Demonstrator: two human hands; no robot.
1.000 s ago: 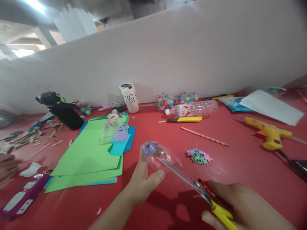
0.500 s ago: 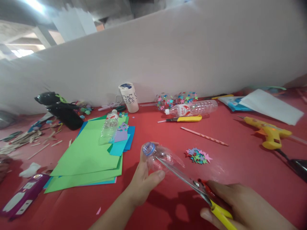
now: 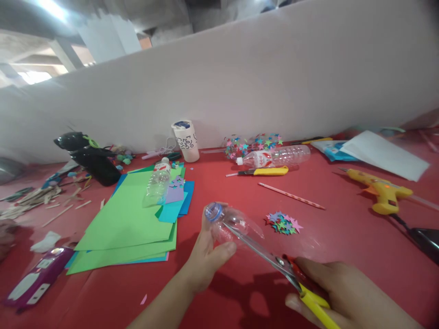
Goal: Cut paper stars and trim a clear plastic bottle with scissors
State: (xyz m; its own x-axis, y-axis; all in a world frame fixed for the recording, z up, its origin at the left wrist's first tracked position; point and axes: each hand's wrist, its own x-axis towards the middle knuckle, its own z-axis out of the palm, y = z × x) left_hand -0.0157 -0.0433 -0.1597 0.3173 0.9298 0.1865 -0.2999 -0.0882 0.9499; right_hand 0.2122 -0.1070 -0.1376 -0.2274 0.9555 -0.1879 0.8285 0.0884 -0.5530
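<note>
My left hand (image 3: 206, 258) grips the top part of a clear plastic bottle (image 3: 236, 226) with a blue neck ring, held just above the red table (image 3: 240, 292). My right hand (image 3: 346, 297) is closed on the yellow and red handles of scissors (image 3: 274, 260). The scissor blades reach up and left into the bottle's clear wall. A small heap of coloured paper stars (image 3: 284, 223) lies just right of the bottle.
Green and blue paper sheets (image 3: 126, 224) lie left with a clear bottle (image 3: 157, 187) on them. Behind are a paper cup (image 3: 185, 140), a lying bottle (image 3: 274, 156), a yellow knife (image 3: 262, 171), a pencil (image 3: 291, 195). A yellow glue gun (image 3: 380, 192) lies right, a purple box (image 3: 37, 281) at far left.
The view has shifted slightly. My hands, the bottle and the scissors stay almost in the same place. Another person's hand at the far left edge has drawn back.
</note>
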